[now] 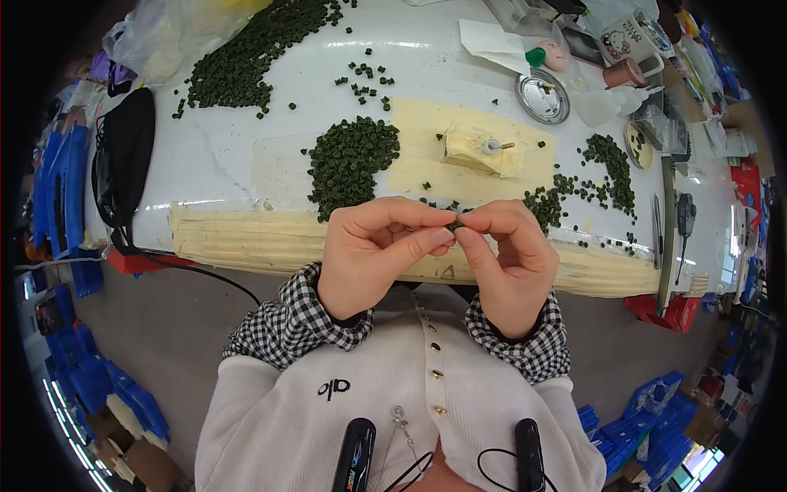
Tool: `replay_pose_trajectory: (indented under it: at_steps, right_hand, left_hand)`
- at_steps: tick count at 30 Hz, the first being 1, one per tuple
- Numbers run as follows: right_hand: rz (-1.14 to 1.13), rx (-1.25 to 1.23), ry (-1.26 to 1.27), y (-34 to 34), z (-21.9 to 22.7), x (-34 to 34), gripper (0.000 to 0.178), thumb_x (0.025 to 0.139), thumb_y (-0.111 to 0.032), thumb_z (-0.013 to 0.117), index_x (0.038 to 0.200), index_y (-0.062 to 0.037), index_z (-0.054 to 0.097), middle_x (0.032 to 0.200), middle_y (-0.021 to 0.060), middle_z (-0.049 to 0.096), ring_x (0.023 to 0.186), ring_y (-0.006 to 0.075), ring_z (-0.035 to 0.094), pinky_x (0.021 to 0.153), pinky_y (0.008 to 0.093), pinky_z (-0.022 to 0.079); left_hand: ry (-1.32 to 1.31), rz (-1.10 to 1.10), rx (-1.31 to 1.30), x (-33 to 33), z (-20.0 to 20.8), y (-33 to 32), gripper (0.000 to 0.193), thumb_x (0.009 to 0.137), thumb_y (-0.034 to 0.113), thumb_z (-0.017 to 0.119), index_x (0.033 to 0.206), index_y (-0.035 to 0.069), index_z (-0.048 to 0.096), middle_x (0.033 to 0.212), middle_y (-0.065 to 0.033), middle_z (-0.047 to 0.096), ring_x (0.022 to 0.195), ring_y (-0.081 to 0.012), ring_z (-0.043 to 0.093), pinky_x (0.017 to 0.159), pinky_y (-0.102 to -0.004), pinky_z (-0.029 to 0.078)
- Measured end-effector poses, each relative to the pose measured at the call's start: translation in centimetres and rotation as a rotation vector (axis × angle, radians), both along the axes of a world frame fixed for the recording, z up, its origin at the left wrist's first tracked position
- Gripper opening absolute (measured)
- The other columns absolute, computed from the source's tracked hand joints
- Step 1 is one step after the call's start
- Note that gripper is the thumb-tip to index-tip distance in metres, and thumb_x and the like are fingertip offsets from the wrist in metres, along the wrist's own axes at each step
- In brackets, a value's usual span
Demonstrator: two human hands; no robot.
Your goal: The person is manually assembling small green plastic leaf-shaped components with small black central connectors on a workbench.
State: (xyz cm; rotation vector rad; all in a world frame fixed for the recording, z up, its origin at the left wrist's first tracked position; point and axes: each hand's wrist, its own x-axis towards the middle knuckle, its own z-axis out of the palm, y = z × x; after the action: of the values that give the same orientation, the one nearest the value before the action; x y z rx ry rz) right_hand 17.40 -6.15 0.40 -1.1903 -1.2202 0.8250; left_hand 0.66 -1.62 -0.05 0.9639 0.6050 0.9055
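My left hand and my right hand meet above the table's front edge. Both pinch a tiny dark green part between thumbs and index fingertips. The fingers cover much of it, so its exact shape is hard to make out. Left of the hands lies a heap of small dark green cap-like pieces. A looser group of similar pieces is spread just right of my right hand. Beyond the hands, a tape-covered block with a short metal pin stands on a yellowish taped patch.
A larger heap of green pieces and a clear plastic bag lie far left. A black pouch is at the left edge. Toward the back right are a round metal dish and a reddish-brown spool. Yellowish tape covers the front edge.
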Motion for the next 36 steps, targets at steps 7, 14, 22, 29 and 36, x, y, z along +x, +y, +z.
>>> replay_pose_trajectory:
  at_steps: [7, 14, 22, 29, 36]
  right_hand:
    - [0.040, -0.105, 0.136, -0.4, 0.5, -0.2, 0.013, 0.083, 0.007, 0.066, 0.096, 0.0048, 0.065, 0.093, 0.0096, 0.062, 0.085, 0.0147, 0.060, 0.076, 0.0249, 0.050]
    - [-0.002, -0.061, 0.060, -0.5, -0.4, -0.3, 0.014, 0.082, 0.006, 0.067, 0.096, 0.0034, 0.066, 0.091, 0.0102, 0.062, 0.085, 0.0159, 0.062, 0.073, 0.0267, 0.051]
    - [-0.084, 0.277, -0.316, -0.3, -0.7, -0.4, 0.027, 0.075, 0.011, 0.069, 0.101, 0.0006, 0.068, 0.094, 0.0113, 0.066, 0.080, 0.0217, 0.064, 0.070, 0.0282, 0.050]
    - [0.073, 0.271, -0.312, -0.1, -0.6, 0.4, 0.033, 0.077, 0.011, 0.069, 0.108, -0.0003, 0.068, 0.103, 0.0129, 0.065, 0.085, 0.0208, 0.063, 0.072, 0.0269, 0.051]
    - [0.065, 0.215, -0.196, -0.1, -0.4, 0.2, 0.030, 0.080, 0.010, 0.067, 0.108, 0.0009, 0.069, 0.105, 0.0137, 0.064, 0.089, 0.0200, 0.063, 0.075, 0.0261, 0.051]
  left_hand:
    - [0.020, 0.035, 0.083, 0.1, 0.0, -0.1, 0.019, 0.084, -0.009, 0.066, 0.103, -0.006, 0.067, 0.101, -0.0123, 0.066, 0.090, -0.0137, 0.065, 0.081, -0.0243, 0.054]
    - [0.040, 0.036, 0.017, 0.3, 0.1, -0.2, 0.018, 0.086, -0.006, 0.065, 0.103, -0.005, 0.068, 0.098, -0.0116, 0.068, 0.087, -0.0125, 0.065, 0.078, -0.0235, 0.055]
    - [-0.114, -0.001, -0.258, 0.7, -0.1, 0.0, 0.018, 0.090, 0.001, 0.063, 0.106, -0.004, 0.067, 0.093, -0.0110, 0.069, 0.080, -0.0123, 0.065, 0.074, -0.0230, 0.055]
    - [0.081, 0.029, 0.078, 0.2, 0.4, 0.4, 0.019, 0.090, -0.003, 0.061, 0.107, -0.004, 0.067, 0.095, -0.0106, 0.067, 0.082, -0.0122, 0.064, 0.074, -0.0230, 0.054]
    - [0.120, 0.078, 0.272, 0.2, 0.7, 0.4, 0.022, 0.087, -0.009, 0.061, 0.108, -0.004, 0.067, 0.099, -0.0113, 0.064, 0.089, -0.0144, 0.064, 0.079, -0.0248, 0.054]
